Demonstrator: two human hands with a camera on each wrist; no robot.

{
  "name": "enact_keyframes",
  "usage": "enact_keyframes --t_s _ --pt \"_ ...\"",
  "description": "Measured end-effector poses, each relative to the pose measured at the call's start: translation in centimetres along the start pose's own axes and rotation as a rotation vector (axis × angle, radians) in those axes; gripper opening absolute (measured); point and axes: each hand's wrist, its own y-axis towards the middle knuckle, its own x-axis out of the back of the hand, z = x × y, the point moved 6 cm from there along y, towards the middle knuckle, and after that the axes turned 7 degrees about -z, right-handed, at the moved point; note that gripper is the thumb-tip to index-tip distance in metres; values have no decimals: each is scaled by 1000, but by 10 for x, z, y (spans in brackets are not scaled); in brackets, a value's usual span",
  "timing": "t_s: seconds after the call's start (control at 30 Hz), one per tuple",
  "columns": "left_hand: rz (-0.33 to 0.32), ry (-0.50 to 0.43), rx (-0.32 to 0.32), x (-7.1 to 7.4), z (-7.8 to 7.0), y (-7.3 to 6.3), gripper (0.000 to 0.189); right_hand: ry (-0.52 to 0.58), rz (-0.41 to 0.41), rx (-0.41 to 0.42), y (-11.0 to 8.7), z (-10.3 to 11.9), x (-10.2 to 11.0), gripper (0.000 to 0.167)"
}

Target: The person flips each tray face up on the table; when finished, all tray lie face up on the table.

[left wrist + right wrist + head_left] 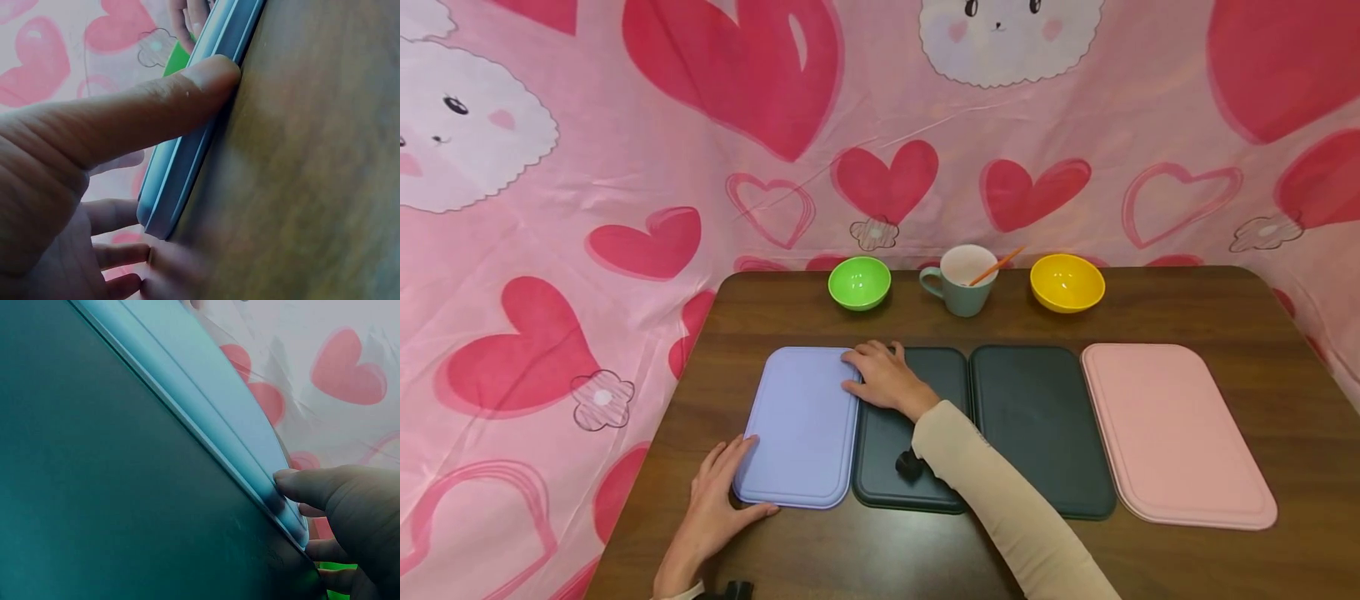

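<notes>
A lavender rectangular board (805, 425) with rounded corners and a rim lies flat at the left of a row. At its near left corner, my left hand (715, 496) is spread, thumb against the near edge and fingers along the left side. The left wrist view shows that thumb (212, 72) touching the board's side (181, 162). My right hand (883, 379) reaches across a dark green board (917, 425) to the lavender board's far right corner. In the right wrist view, its thumb (300, 485) touches the lavender board near the edge, with fingers by the corner.
Another dark green board (1041, 425) and a pink board (1176, 433) continue the row on the brown wooden table (805, 554). Behind stand a green bowl (860, 283), a grey-green mug (966, 292) holding an orange stick (1000, 265), and a yellow bowl (1067, 283). A pink heart-printed cloth (655, 167) hangs behind.
</notes>
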Motion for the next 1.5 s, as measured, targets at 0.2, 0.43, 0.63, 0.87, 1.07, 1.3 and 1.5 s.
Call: enact_keyframes --t_s 0.2,0.43,0.63,0.87,1.07,1.3,1.5 --pt "-61 -30 -60 3 0 2 94 14 -17 3 -1 3 0 52" --pt "-135 -44 -35 9 2 1 100 53 -44 5 -3 4 2 51" --pt "-162 -84 0 16 -1 3 104 79 -57 1 -3 3 3 50" --pt "-105 -44 55 22 -7 7 111 92 -53 5 -2 2 2 50" --pt "-126 -50 28 27 -15 9 99 108 -60 16 -2 1 2 50" --pt "-156 -67 19 30 -19 7 91 122 -60 18 -3 3 3 52" --pt "-181 -95 4 36 -26 5 87 123 -72 27 -5 5 3 52"
